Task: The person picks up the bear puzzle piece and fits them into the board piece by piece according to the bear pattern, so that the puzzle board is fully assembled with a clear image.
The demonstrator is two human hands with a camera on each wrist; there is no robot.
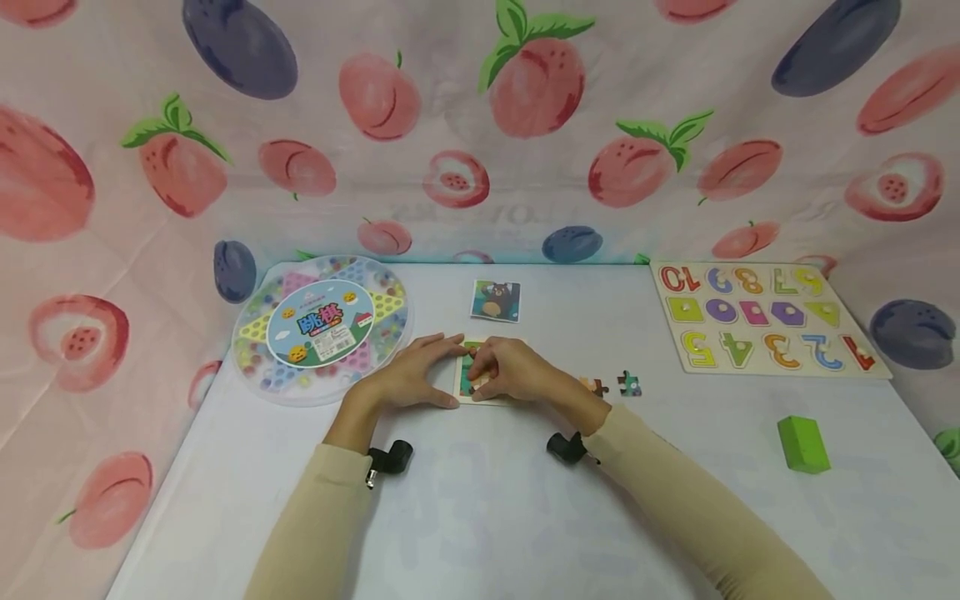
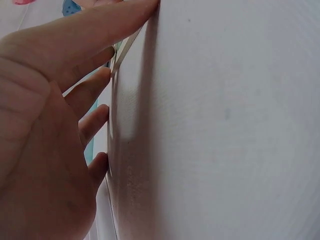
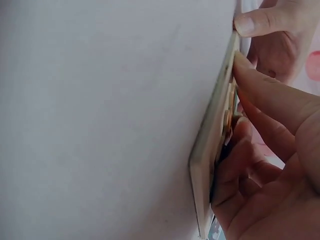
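Note:
A small framed jigsaw board lies on the table with green and tan puzzle pieces in it. My right hand is over the board, its thumb and curled fingers pinching a puzzle piece close over the frame. Part of the board is hidden under this hand. At the board's left side my left hand rests with fingers spread and fairly straight, the thumb tip at the lower left corner. Loose puzzle pieces, one brown and one teal, lie to the right. Behind the board is a bear picture card.
A round Chinese checkers set with colored marbles stands close to the left hand. At the back right lies a wooden number-and-shape puzzle board. A green block sits at the right. A fruit-print cloth hangs behind the table.

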